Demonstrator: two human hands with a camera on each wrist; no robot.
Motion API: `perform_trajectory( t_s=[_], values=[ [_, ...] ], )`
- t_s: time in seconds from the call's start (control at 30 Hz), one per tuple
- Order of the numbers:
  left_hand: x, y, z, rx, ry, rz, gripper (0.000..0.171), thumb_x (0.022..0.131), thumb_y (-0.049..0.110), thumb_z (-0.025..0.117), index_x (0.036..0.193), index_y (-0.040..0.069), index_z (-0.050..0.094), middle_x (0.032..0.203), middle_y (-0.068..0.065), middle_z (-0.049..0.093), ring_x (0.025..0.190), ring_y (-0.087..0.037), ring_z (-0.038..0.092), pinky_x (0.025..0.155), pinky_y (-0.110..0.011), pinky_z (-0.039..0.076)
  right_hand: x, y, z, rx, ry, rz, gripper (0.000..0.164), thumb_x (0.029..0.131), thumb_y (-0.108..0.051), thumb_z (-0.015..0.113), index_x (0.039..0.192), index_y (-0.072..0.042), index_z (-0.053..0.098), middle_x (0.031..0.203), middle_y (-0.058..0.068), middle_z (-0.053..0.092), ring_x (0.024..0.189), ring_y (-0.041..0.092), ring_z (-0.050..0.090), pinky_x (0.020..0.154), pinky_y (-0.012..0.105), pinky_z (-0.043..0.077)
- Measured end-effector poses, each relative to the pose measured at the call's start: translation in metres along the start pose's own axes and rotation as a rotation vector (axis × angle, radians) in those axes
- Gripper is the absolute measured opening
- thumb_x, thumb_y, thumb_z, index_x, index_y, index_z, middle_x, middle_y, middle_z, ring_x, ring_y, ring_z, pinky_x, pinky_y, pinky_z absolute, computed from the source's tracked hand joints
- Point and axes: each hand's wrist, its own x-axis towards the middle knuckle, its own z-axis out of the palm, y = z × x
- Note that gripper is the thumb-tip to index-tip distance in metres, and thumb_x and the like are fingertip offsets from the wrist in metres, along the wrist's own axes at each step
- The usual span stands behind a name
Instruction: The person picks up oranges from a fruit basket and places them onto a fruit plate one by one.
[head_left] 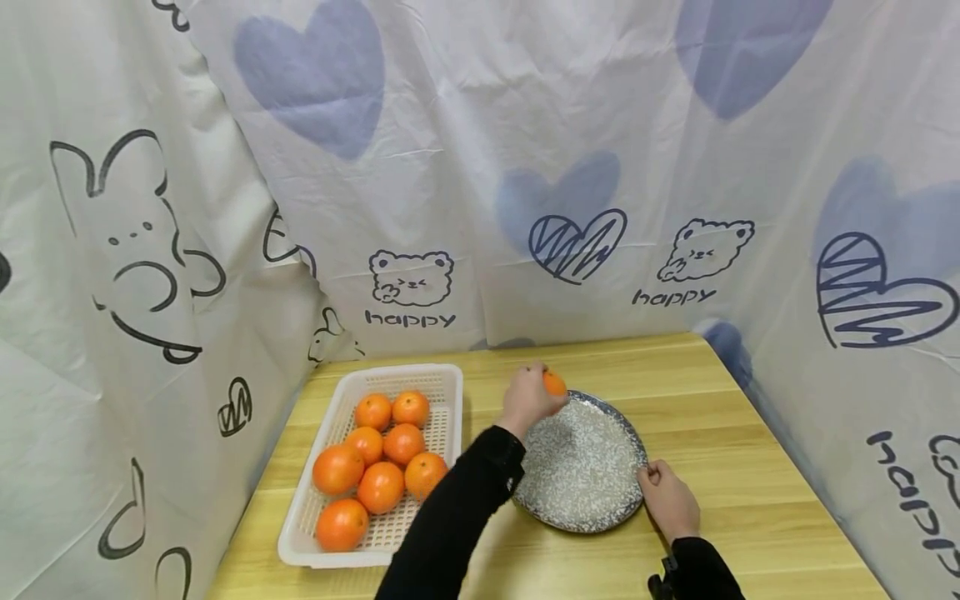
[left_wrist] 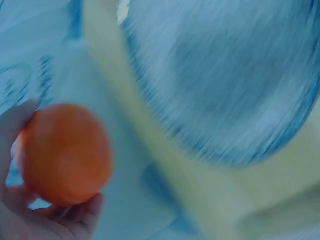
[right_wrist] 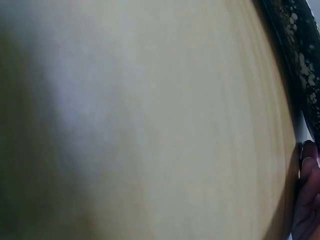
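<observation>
In the head view my left hand (head_left: 527,400) holds an orange (head_left: 554,383) above the far left edge of a round speckled plate (head_left: 585,467). The left wrist view shows that orange (left_wrist: 67,155) gripped between thumb and fingers, apart from the plate (left_wrist: 225,75). At the plate's right rim, my right hand (head_left: 670,500) pinches the edge with thumb and fingers. Only a few fingers (right_wrist: 309,175) and the dark speckled rim (right_wrist: 300,60) show in the right wrist view. Nothing lies on the plate.
A white plastic basket (head_left: 455,417) with several oranges (head_left: 382,487) stands left of the plate on the wooden table (head_left: 720,433). White cloth (head_left: 480,167) printed with hearts and bears hangs behind the table and along both sides.
</observation>
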Motion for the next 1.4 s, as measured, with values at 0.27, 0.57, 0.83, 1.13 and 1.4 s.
perform_trajectory(
  t_s=[0.27,0.57,0.83,1.13,1.4],
  values=[
    [-0.032,-0.027,0.082,-0.121,0.037,-0.006,0.063,0.076,0.03,0.082,0.127,0.008,0.053,0.121,-0.018,0.053,0.104,-0.029,0.058,0.077,-0.035,0.055,-0.001,0.0,0.002,0.007,-0.011,0.006,0.035,0.096,-0.037,0.05,0.11,-0.006,0.06,0.085,0.004,0.064,0.068,0.016,0.056,0.058,0.029,0.036],
    [-0.049,-0.042,0.114,-0.274,0.121,0.0,0.07,0.083,0.03,0.076,0.14,0.009,0.041,0.135,-0.015,0.042,0.119,-0.028,0.051,0.092,-0.04,0.052,-0.003,-0.001,-0.001,0.026,0.015,-0.03,0.036,0.097,-0.037,0.048,0.112,-0.006,0.06,0.085,0.005,0.063,0.067,0.017,0.053,0.059,0.03,0.034],
    [-0.055,-0.048,0.116,-0.196,0.112,0.057,0.077,0.085,0.034,0.074,0.146,0.009,0.033,0.149,-0.023,0.031,0.135,-0.037,0.039,0.105,-0.048,0.042,0.0,-0.001,0.001,0.017,0.031,-0.026,0.033,0.096,-0.036,0.05,0.108,-0.008,0.061,0.084,0.004,0.063,0.066,0.017,0.054,0.058,0.028,0.035],
    [-0.064,-0.041,0.104,0.376,0.333,0.307,0.068,0.081,0.037,0.074,0.139,0.014,0.045,0.14,-0.018,0.045,0.125,-0.031,0.048,0.103,-0.043,0.044,-0.003,-0.001,-0.002,0.024,0.018,-0.016,0.034,0.097,-0.036,0.049,0.11,-0.007,0.06,0.083,0.004,0.063,0.064,0.016,0.053,0.058,0.028,0.034],
    [-0.073,-0.042,0.105,0.681,0.607,0.457,0.021,0.093,0.017,0.06,0.114,0.015,0.058,0.11,-0.009,0.059,0.1,-0.02,0.06,0.073,-0.028,0.054,-0.003,-0.001,-0.001,0.024,0.014,-0.013,0.034,0.097,-0.037,0.049,0.111,-0.008,0.06,0.087,0.004,0.064,0.068,0.016,0.054,0.06,0.028,0.035]
  ],
)
